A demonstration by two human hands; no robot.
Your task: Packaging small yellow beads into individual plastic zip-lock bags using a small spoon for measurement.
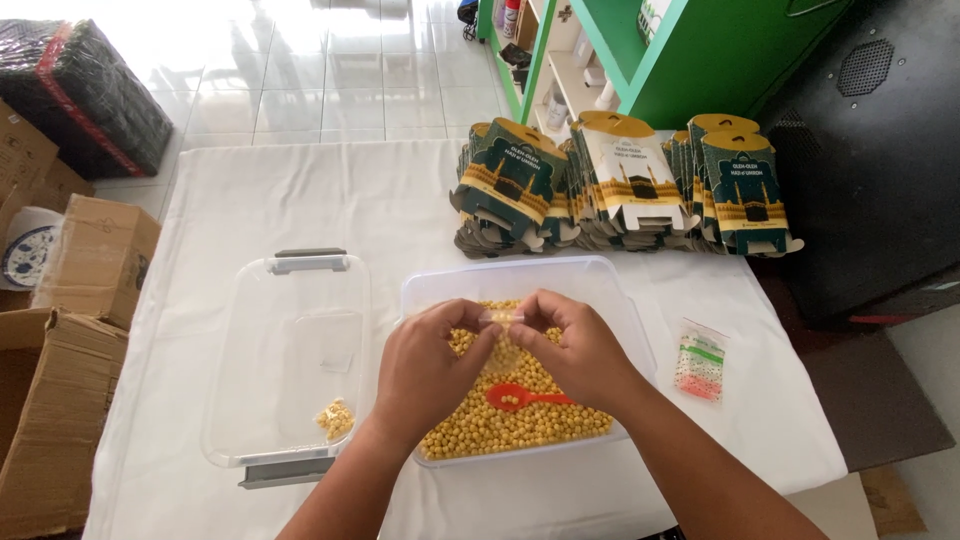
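Note:
My left hand (428, 368) and my right hand (577, 347) meet over a clear plastic tub (620, 290) full of yellow chickpeas (520, 425). Both hands pinch the top edge of a small clear plastic bag (503, 330) between thumbs and fingers; the bag hangs just above the chickpeas. A red plastic spoon (520, 398) lies on the chickpeas below my right hand, with a few chickpeas in its bowl.
A clear lid (290, 350) with grey clips lies left of the tub and holds one small filled bag (336, 418). Several zip bags (700, 362) lie to the right. Flat printed cartons (620, 185) are stacked at the back. Cardboard boxes (60, 400) stand at left.

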